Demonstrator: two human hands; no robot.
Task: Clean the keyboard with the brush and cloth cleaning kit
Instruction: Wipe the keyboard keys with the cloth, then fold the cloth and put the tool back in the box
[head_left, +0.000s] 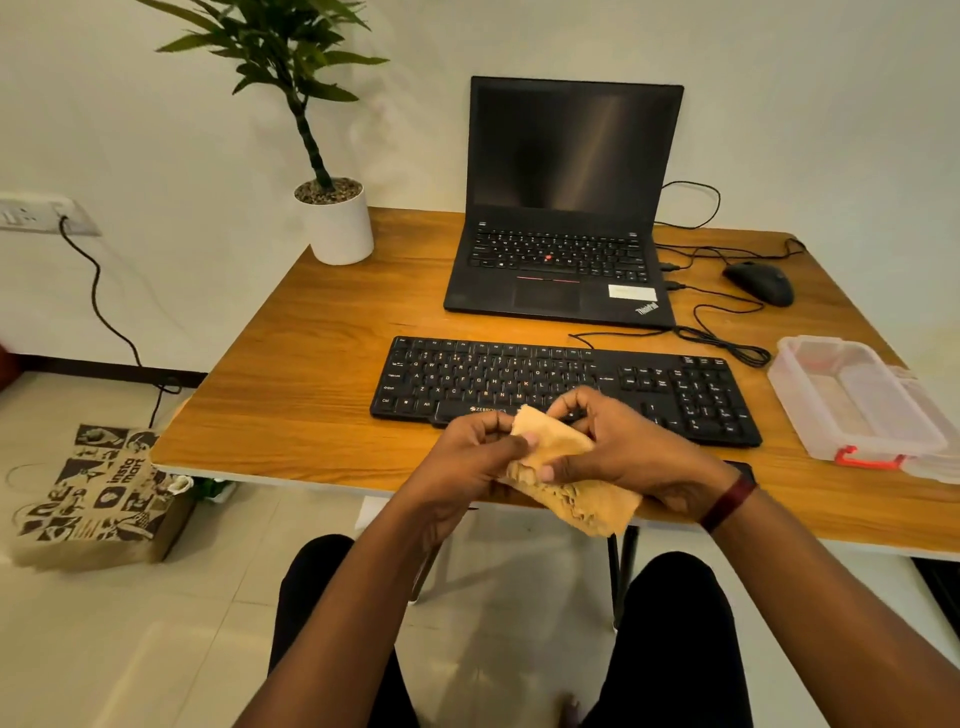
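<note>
A black wired keyboard (566, 387) lies flat on the wooden table (311, 374), in front of the laptop. Just in front of its space bar I hold a tan cloth (566, 478) with both hands, above the table's near edge. My left hand (462, 457) pinches the cloth's left side. My right hand (623, 447) grips its upper right part, fingers curled over the keyboard's front edge. The cloth hangs crumpled below my hands. No brush is in sight.
An open black laptop (566, 208) stands behind the keyboard, with a black mouse (761, 283) and cables (727, 338) to its right. A clear plastic box (852, 400) with a red clasp sits at the right. A potted plant (337, 218) stands back left. A paper bag (98, 493) rests on the floor.
</note>
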